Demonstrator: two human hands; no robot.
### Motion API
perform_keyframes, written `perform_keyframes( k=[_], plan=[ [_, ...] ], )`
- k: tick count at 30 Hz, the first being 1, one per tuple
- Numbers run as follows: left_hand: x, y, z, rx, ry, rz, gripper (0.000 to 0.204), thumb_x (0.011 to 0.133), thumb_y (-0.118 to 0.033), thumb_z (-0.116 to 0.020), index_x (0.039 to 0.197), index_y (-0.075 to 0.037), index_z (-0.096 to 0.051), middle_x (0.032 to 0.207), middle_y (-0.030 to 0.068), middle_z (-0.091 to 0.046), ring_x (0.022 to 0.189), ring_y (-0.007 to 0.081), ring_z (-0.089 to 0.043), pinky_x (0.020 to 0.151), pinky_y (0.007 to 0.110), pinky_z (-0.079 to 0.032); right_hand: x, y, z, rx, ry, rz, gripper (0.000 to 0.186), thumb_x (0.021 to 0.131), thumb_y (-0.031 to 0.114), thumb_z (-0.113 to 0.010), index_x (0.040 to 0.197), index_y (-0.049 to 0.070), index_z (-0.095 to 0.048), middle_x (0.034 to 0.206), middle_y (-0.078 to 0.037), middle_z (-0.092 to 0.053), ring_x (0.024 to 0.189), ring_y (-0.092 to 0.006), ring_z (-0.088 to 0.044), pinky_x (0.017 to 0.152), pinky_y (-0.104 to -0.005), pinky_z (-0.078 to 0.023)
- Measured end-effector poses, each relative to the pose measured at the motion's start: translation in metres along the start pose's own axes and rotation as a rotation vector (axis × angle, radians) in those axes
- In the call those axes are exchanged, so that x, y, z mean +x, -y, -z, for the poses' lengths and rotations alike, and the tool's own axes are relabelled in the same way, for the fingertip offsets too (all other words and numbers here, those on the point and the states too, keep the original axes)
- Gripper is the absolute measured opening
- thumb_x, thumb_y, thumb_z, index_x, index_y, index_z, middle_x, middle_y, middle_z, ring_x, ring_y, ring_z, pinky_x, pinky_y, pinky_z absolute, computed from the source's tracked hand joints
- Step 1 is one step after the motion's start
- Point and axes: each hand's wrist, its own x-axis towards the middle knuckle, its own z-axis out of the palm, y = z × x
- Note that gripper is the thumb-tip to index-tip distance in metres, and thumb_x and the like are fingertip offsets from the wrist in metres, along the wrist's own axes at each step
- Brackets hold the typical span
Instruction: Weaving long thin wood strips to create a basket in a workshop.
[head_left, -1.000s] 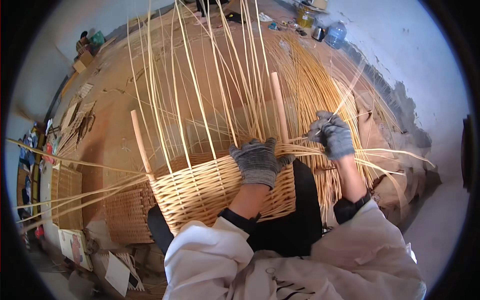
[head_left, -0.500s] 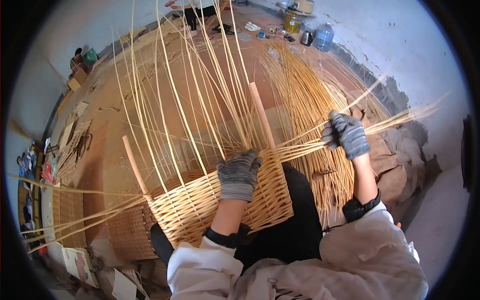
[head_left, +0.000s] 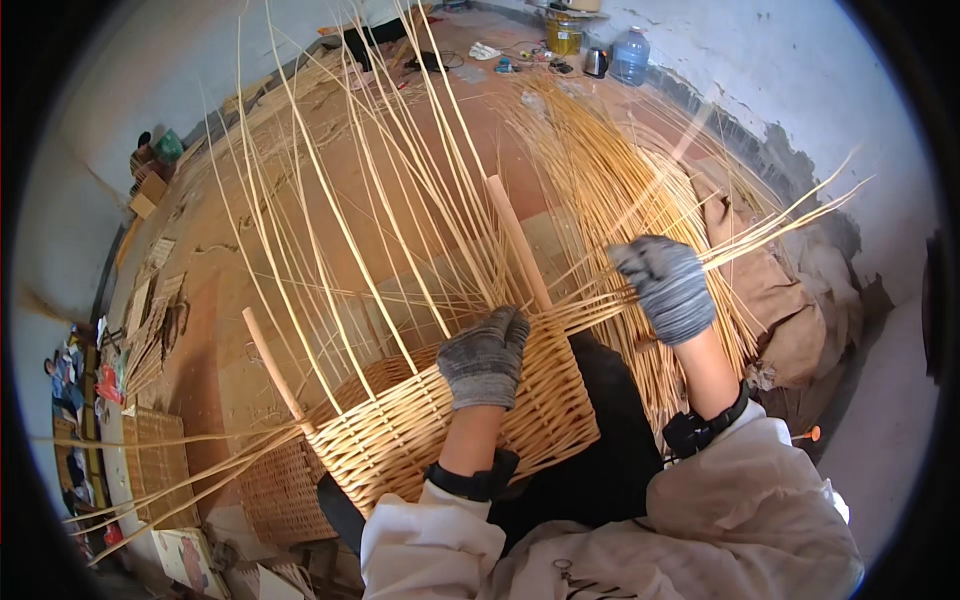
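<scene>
Loose canes [head_left: 738,247]: could spring out of line from under a slack right hand [head_left: 663,288]; could kink or split at the basket corner through too sharp a bend.
Basket [head_left: 385,447]: could twist on the lap [head_left: 615,410] under a one-sided pull; could gape at the rim beside the right post [head_left: 519,243] with too little pressure from the left hand [head_left: 487,360].
Upright canes [head_left: 492,285]: could tangle with the loose canes, being crowded just beyond the left hand.
Left grip: gloved, curled nearly into a fist over the top rim, closed on the basket's edge.
Right grip: gloved, fingers bent, blurred, over the loose canes; cannot tell how firmly held, if at all.
Basket's place: touching the left hand, mostly below it and to its left; apart from the right hand, to its lower left.
Left post [head_left: 275,365]: well to the left of the left hand.
Cane pile [head_left: 600,170]: beyond the right hand, on the floor [head_left: 290,240].
</scene>
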Motion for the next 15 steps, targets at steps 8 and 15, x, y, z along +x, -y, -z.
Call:
perform_keyframes(
  k=[8, 15],
  plan=[
    [-0.016, -0.007, 0.000, 0.094, -0.281, -0.119, 0.035, 0.078, -0.040, -0.052, 0.099, -0.013, -0.061, 0.092, 0.0114, -0.062, 0.090, 0.0257, -0.056, 0.088, 0.038, -0.034, -0.001, -0.021, 0.000, -0.491, 0.452, 0.323, 0.031, 0.078, 0.037, -0.052, 0.086, 0.009, -0.064, 0.082, -0.013, -0.061, 0.077, -0.0304, -0.057, 0.069, -0.0364, -0.045],
    [0.014, -0.011, 0.011, -0.061, 0.000, 0.214, 0.033, 0.082, -0.038, -0.050, 0.105, -0.016, -0.058, 0.100, 0.0074, -0.060, 0.093, 0.0213, -0.057, 0.087, 0.036, -0.038, 0.012, -0.022, -0.009, -0.499, 0.197, 0.443, 0.022, 0.067, 0.010, -0.060, 0.089, 0.011, -0.064, 0.081, -0.017, -0.060, 0.075, -0.0302, -0.059, 0.067, -0.0345, -0.046]
  ],
)
